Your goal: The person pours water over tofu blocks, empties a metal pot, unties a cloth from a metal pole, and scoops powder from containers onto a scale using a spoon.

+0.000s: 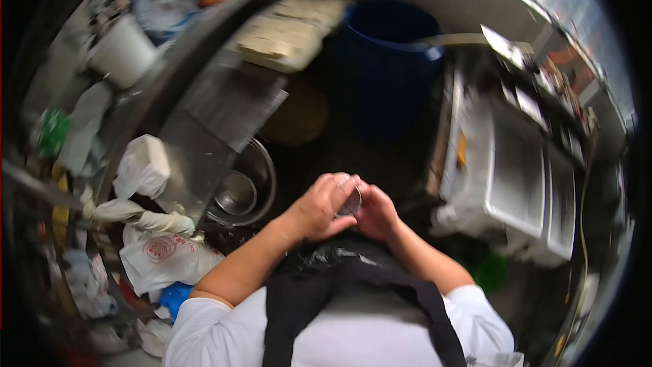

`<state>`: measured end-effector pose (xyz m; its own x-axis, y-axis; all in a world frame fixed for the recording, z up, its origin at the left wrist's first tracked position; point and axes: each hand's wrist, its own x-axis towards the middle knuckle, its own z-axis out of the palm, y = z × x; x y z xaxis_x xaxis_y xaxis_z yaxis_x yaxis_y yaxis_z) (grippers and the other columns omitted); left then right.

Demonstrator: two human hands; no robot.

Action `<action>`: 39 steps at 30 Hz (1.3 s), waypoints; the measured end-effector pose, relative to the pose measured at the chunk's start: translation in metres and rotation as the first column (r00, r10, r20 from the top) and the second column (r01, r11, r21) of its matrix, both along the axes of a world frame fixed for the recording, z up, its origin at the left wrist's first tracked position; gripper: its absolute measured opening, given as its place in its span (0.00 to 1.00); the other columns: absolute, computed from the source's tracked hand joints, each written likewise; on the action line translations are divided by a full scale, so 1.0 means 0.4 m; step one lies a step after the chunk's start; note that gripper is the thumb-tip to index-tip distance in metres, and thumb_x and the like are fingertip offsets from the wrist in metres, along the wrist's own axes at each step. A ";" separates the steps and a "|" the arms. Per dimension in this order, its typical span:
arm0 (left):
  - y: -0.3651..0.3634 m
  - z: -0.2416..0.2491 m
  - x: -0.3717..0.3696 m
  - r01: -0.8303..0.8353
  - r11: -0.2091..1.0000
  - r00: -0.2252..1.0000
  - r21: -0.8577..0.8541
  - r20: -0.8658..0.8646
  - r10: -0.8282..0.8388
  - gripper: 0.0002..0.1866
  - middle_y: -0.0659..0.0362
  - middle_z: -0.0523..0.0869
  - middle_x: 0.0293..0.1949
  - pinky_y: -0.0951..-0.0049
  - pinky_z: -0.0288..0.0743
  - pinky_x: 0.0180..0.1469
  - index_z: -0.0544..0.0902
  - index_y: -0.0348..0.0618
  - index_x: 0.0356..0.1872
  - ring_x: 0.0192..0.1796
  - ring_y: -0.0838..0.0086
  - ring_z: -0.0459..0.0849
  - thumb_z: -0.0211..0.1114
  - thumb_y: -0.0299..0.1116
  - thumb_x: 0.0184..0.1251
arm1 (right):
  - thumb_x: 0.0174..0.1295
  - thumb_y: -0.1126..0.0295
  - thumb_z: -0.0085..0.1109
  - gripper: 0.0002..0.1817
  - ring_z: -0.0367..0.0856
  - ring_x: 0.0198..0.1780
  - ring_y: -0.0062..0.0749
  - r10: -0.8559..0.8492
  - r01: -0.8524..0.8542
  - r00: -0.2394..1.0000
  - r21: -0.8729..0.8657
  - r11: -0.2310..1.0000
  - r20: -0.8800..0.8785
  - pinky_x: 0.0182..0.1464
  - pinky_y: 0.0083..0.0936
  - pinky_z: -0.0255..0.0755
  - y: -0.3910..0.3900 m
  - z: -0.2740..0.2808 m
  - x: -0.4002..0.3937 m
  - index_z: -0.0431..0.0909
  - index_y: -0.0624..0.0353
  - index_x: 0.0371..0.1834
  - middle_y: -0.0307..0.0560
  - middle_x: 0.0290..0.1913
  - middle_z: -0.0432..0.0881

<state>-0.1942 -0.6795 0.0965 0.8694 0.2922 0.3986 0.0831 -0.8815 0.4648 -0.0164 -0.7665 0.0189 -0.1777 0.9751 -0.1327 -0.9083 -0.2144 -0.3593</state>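
Both my hands meet in front of the black apron (353,258), closed around a small round container (351,202) with a thin rim. Its kind is hard to tell; it looks dark or see-through inside. My left hand (324,205) wraps the container from the left, its fingers over the far side. From the right, my right hand (375,209) curls against it, with the fingertips close to those of the left. The hands hide most of its sides. To the left of my hands, a metal basin (269,190) has a smaller metal bowl (236,192) inside it.
A blue barrel (390,75) stands ahead. Pale blocks (282,41) lie at the back left beyond a metal counter (210,105). White plastic bins (516,170) stand at right. Plastic bags (166,255) crowd the left side, and a green object (490,272) sits low at right.
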 end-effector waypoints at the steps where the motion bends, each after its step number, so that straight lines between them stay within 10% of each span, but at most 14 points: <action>1: 0.026 0.013 -0.038 -0.059 0.998 0.998 -0.014 0.020 0.060 0.47 0.39 0.77 0.64 0.50 0.72 0.69 0.68 0.32 0.73 0.65 0.43 0.77 0.82 0.41 0.55 | 0.80 0.60 0.48 0.17 0.84 0.55 0.35 0.069 -0.069 0.997 0.002 0.998 0.035 0.55 0.37 0.83 0.045 0.018 -0.030 0.77 0.57 0.62 0.45 0.54 0.85; 6: 0.186 0.133 -0.206 -0.241 0.969 0.968 0.053 0.082 0.236 0.42 0.39 0.78 0.62 0.52 0.72 0.69 0.70 0.30 0.71 0.64 0.45 0.78 0.78 0.39 0.59 | 0.82 0.54 0.49 0.21 0.86 0.49 0.35 0.247 -0.238 0.934 -0.065 0.969 0.257 0.50 0.33 0.85 0.223 0.077 -0.127 0.75 0.58 0.63 0.47 0.53 0.85; 9: 0.305 0.306 -0.266 -0.290 0.916 0.955 0.278 0.143 0.259 0.42 0.38 0.76 0.64 0.52 0.68 0.72 0.68 0.27 0.72 0.65 0.44 0.75 0.75 0.41 0.61 | 0.78 0.59 0.60 0.18 0.88 0.43 0.34 0.184 -0.074 0.715 -0.189 0.979 0.674 0.44 0.32 0.85 0.307 0.040 -0.144 0.76 0.58 0.61 0.48 0.50 0.86; 17: 0.763 0.874 -0.314 -0.755 0.579 0.656 0.308 0.347 0.671 0.33 0.42 0.86 0.58 0.61 0.77 0.65 0.75 0.40 0.71 0.62 0.51 0.85 0.70 0.46 0.71 | 0.77 0.58 0.61 0.17 0.86 0.41 0.31 0.226 -0.105 0.561 -0.202 0.974 0.796 0.44 0.29 0.84 0.490 0.018 -0.059 0.79 0.59 0.57 0.46 0.48 0.85; 18: 0.818 0.933 -0.318 -0.828 0.402 0.556 0.392 0.478 0.680 0.38 0.38 0.89 0.49 0.56 0.83 0.54 0.70 0.30 0.70 0.49 0.50 0.90 0.73 0.39 0.64 | 0.77 0.58 0.61 0.17 0.86 0.41 0.31 0.229 -0.119 0.560 -0.196 0.973 0.796 0.44 0.29 0.84 0.520 0.012 -0.043 0.79 0.59 0.57 0.46 0.48 0.85; 20: 0.989 1.012 -0.366 -0.865 0.229 0.455 0.446 0.509 0.731 0.38 0.36 0.89 0.48 0.52 0.82 0.57 0.71 0.33 0.71 0.53 0.45 0.89 0.72 0.42 0.62 | 0.77 0.59 0.61 0.17 0.86 0.41 0.28 0.225 -0.114 0.570 -0.195 0.974 0.791 0.43 0.26 0.84 0.586 0.000 -0.007 0.78 0.61 0.57 0.45 0.47 0.85; 22: 1.075 1.076 -0.384 -0.868 0.248 0.448 0.431 0.462 0.765 0.37 0.39 0.90 0.48 0.55 0.82 0.57 0.73 0.41 0.71 0.52 0.48 0.90 0.73 0.43 0.61 | 0.77 0.59 0.60 0.17 0.85 0.41 0.28 0.219 -0.127 0.557 -0.179 0.976 0.801 0.42 0.26 0.83 0.660 -0.006 0.025 0.78 0.61 0.57 0.45 0.47 0.85; 25: 1.176 1.107 -0.405 -0.875 0.309 0.374 0.371 0.116 0.920 0.35 0.41 0.90 0.50 0.58 0.82 0.56 0.75 0.46 0.70 0.50 0.55 0.90 0.74 0.43 0.62 | 0.77 0.59 0.60 0.17 0.85 0.39 0.27 0.242 -0.180 0.527 -0.171 0.969 0.815 0.42 0.26 0.83 0.764 0.017 0.065 0.79 0.62 0.56 0.45 0.46 0.86; 28: 1.148 1.080 -0.393 -0.862 0.326 0.435 0.387 0.238 0.868 0.34 0.43 0.91 0.50 0.61 0.82 0.55 0.76 0.43 0.69 0.48 0.60 0.91 0.74 0.45 0.64 | 0.76 0.58 0.62 0.17 0.87 0.41 0.29 0.163 -0.251 0.402 -0.063 0.966 0.901 0.42 0.27 0.84 0.895 0.069 0.110 0.81 0.62 0.54 0.45 0.46 0.86; 30: 1.062 1.083 -0.354 -0.987 0.152 0.159 0.048 0.356 0.921 0.35 0.45 0.91 0.52 0.59 0.81 0.59 0.75 0.42 0.70 0.51 0.57 0.91 0.75 0.48 0.66 | 0.78 0.59 0.60 0.16 0.85 0.38 0.25 0.013 -0.293 0.323 0.087 0.952 0.946 0.40 0.25 0.82 0.987 0.132 0.130 0.82 0.63 0.51 0.42 0.40 0.86; 33: 1.092 1.029 -0.537 -0.942 0.110 0.292 0.317 0.613 0.734 0.34 0.45 0.84 0.64 0.64 0.74 0.67 0.75 0.41 0.72 0.67 0.57 0.82 0.69 0.53 0.74 | 0.74 0.64 0.63 0.13 0.83 0.34 0.24 -0.392 -0.310 0.101 0.403 0.861 0.915 0.40 0.28 0.78 1.144 0.286 0.144 0.86 0.66 0.45 0.45 0.30 0.85; 39: 0.915 0.787 -0.675 -0.990 0.085 0.140 0.111 0.744 0.654 0.35 0.43 0.80 0.68 0.60 0.69 0.72 0.75 0.36 0.71 0.71 0.55 0.77 0.64 0.55 0.78 | 0.70 0.65 0.64 0.12 0.88 0.37 0.44 -0.933 -0.328 -0.192 0.876 0.353 0.304 0.44 0.34 0.80 1.423 0.755 0.087 0.87 0.61 0.48 0.58 0.37 0.88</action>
